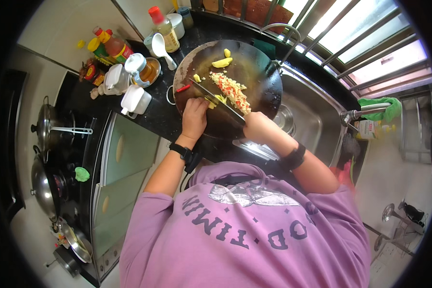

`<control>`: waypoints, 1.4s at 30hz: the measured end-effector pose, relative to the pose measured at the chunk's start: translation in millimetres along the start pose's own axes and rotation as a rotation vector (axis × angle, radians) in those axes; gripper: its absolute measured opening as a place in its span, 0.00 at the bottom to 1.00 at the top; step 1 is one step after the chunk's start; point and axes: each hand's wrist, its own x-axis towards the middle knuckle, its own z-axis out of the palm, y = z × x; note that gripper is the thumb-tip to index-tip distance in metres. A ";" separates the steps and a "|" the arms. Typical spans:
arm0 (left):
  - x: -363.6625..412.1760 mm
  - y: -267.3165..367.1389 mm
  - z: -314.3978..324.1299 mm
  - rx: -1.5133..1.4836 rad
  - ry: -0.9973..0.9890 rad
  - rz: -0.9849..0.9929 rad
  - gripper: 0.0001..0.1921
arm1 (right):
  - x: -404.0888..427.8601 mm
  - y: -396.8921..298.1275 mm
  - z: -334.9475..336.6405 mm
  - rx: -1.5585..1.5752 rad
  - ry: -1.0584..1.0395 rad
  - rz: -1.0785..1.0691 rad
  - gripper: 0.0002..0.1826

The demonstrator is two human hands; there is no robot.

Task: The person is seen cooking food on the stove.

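Observation:
A round, dark cutting board (216, 124) lies before me on the black counter. My right hand (261, 127) grips the handle of a kitchen knife (217, 100), whose blade points to the upper left. Just left of the blade, my left hand (195, 115) presses its bent fingertips on a yellow piece, perhaps ginger, with thin cut strips (221, 99) beside the blade. Right of the knife runs a heap of chopped red and pale bits (232, 91). Larger yellow pieces (222, 62) lie near the board's far side. A red chili piece (183, 88) sits at its left.
A steel sink (309, 111) with a faucet (286, 46) adjoins the board on the right. Bottles, a white spoon (160, 46), an oil pitcher (136, 66) and a white seasoning box (136, 100) stand at the upper left. Lidded pans (43, 180) are on the stove at far left.

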 end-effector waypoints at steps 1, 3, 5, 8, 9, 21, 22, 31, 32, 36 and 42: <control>-0.3 1.6 -0.3 -0.004 0.000 0.007 0.13 | -4.8 0.3 -1.5 0.061 -0.011 0.044 0.10; 0.2 0.9 -1.1 0.007 0.006 0.011 0.13 | -2.6 8.2 4.7 0.026 0.004 -0.004 0.11; -1.3 0.7 -1.8 0.013 0.010 0.018 0.13 | -2.8 10.7 7.3 -0.054 0.046 -0.093 0.11; -1.0 -1.3 -0.9 0.029 0.013 0.007 0.13 | -6.1 -2.4 -2.8 -0.070 -0.087 0.004 0.10; 0.7 0.9 -1.6 0.012 0.013 0.010 0.13 | -4.4 -3.3 -1.8 -0.068 -0.088 0.005 0.10; 0.4 2.8 -1.9 0.021 0.077 -0.015 0.07 | -11.0 -0.8 -6.1 0.092 -0.002 0.026 0.11; -0.6 2.1 -1.6 0.023 0.073 -0.005 0.07 | -13.1 0.0 -7.1 0.025 -0.008 -0.009 0.12; -5.8 -3.7 1.3 -0.037 0.078 -0.014 0.07 | -7.7 4.2 -4.2 -0.129 -0.055 -0.063 0.12; -7.0 -3.8 1.1 -0.036 0.076 -0.017 0.07 | -6.8 3.3 -2.8 -0.129 -0.059 -0.063 0.12; -4.3 -1.9 1.0 -0.033 0.076 -0.008 0.07 | -6.9 -4.7 -4.8 -0.216 -0.076 -0.103 0.13; -4.9 -1.1 2.1 -0.043 0.090 -0.010 0.07 | 14.3 -8.6 3.2 -0.251 -0.076 -0.103 0.10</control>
